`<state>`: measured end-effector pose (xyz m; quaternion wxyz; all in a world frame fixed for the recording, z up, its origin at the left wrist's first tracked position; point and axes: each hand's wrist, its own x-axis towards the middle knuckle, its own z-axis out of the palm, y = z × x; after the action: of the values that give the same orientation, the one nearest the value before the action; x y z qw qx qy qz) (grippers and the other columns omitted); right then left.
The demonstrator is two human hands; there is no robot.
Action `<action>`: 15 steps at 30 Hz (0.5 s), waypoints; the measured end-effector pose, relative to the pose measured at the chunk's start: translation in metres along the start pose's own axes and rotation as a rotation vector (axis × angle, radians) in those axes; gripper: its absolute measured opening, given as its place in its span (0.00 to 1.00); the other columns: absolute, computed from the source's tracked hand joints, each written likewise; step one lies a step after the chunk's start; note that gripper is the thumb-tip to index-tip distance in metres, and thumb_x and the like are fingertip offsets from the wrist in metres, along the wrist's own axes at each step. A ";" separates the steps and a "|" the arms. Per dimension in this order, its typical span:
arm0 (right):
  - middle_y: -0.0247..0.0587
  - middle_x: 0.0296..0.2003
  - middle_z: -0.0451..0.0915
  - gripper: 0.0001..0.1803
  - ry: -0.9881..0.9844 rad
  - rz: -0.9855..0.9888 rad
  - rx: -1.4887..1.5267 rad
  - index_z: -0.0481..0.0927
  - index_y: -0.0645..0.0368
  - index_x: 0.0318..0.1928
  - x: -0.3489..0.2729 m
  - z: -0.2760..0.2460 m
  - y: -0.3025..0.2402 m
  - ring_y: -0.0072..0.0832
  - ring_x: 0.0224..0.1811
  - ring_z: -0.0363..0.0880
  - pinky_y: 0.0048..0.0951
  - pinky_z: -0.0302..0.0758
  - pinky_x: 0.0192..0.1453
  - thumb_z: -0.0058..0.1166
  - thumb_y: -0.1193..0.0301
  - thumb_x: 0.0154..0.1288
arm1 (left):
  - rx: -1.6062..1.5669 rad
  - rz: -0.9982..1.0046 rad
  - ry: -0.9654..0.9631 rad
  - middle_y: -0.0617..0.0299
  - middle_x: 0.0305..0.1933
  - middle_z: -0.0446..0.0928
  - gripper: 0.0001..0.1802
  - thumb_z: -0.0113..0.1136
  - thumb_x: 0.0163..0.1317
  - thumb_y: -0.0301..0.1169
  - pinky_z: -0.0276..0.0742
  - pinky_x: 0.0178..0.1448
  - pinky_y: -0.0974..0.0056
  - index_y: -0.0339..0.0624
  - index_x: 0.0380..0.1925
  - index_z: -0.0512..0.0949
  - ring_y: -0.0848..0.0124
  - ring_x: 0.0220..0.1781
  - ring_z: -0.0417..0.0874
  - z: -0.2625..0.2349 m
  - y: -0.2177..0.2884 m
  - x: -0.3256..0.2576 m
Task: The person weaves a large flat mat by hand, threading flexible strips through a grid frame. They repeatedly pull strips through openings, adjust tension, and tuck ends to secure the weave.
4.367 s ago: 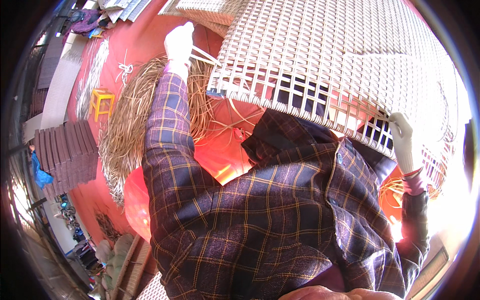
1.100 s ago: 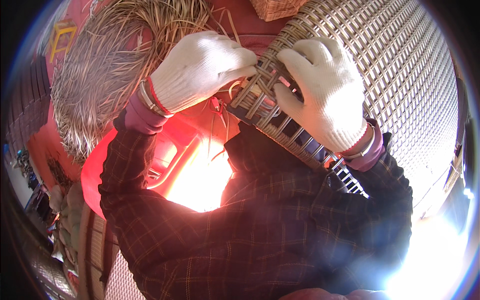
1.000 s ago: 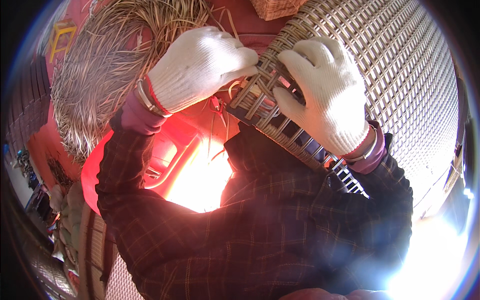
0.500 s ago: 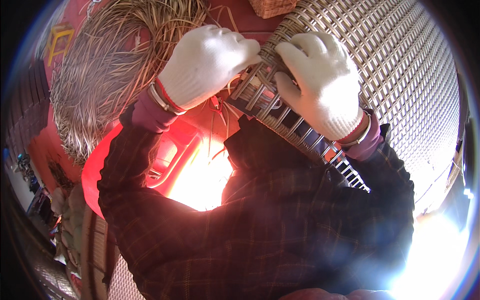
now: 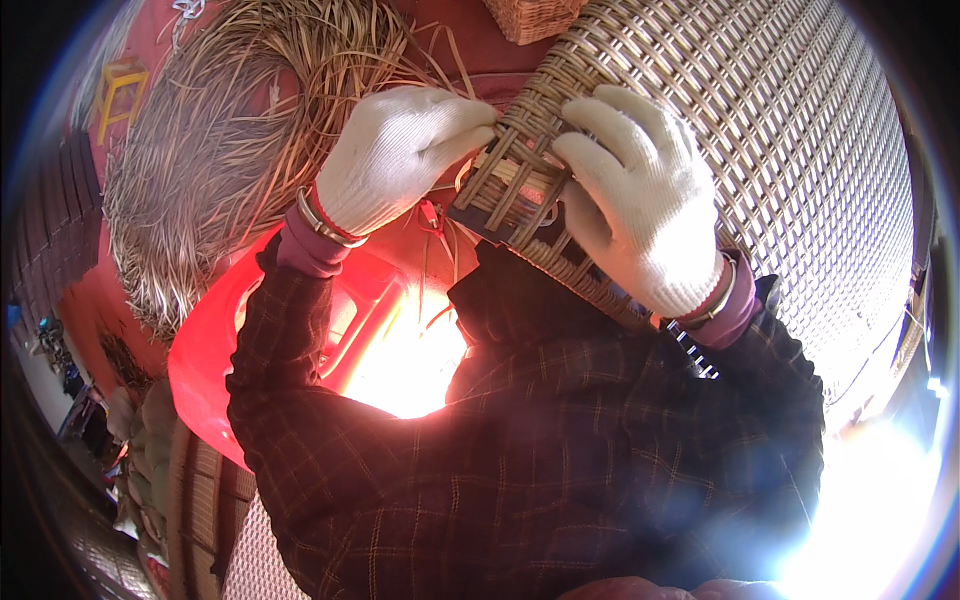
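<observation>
A large brown woven wicker piece fills the upper right, its ladder-like open edge lying in front of me. Both hands wear white knit gloves. My left hand is at the piece's left corner, thumb and fingers pinched together; what lies between the fingertips is hidden. Long weaving strands run close by it from above. My right hand rests on the wicker near its open edge. Its fingers curl over the weave and the thumb is bent underneath, lower down.
A big bundle of loose dry strands lies at the upper left. A red plastic chair stands at my left, glaring in the light. Farther off are a yellow stool and a small woven basket. Strong glare covers the lower right.
Both hands have come down slightly toward me, the left also a little leftward. The right thumb has dropped lower, away from the fingers. The wicker's corner shows more between the hands.
</observation>
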<state>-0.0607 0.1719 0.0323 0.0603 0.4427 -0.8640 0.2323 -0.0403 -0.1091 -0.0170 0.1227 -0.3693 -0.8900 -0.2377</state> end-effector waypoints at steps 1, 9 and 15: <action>0.39 0.58 0.83 0.23 0.018 -0.008 0.005 0.85 0.57 0.51 0.000 0.001 0.003 0.44 0.64 0.80 0.48 0.79 0.65 0.71 0.75 0.51 | 0.002 -0.014 0.015 0.61 0.48 0.89 0.11 0.70 0.61 0.28 0.89 0.49 0.57 0.43 0.44 0.90 0.59 0.45 0.92 0.002 0.000 0.001; 0.44 0.53 0.88 0.12 0.025 0.074 0.217 0.88 0.63 0.49 0.004 -0.008 0.027 0.42 0.58 0.87 0.39 0.83 0.64 0.67 0.77 0.66 | -0.081 -0.200 0.080 0.50 0.40 0.90 0.08 0.70 0.70 0.29 0.86 0.47 0.52 0.37 0.45 0.89 0.50 0.40 0.91 0.014 0.007 0.013; 0.44 0.58 0.89 0.13 0.130 0.550 0.650 0.89 0.64 0.58 -0.048 -0.059 0.029 0.30 0.62 0.86 0.30 0.79 0.71 0.55 0.78 0.81 | -0.158 -0.311 0.061 0.50 0.48 0.90 0.11 0.67 0.71 0.26 0.87 0.54 0.53 0.36 0.51 0.89 0.52 0.47 0.91 -0.011 0.020 0.024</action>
<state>-0.0612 0.2487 0.0596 -0.0922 0.1763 -0.8260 0.5273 -0.0421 -0.0881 0.0081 0.0821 -0.2281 -0.9108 -0.3343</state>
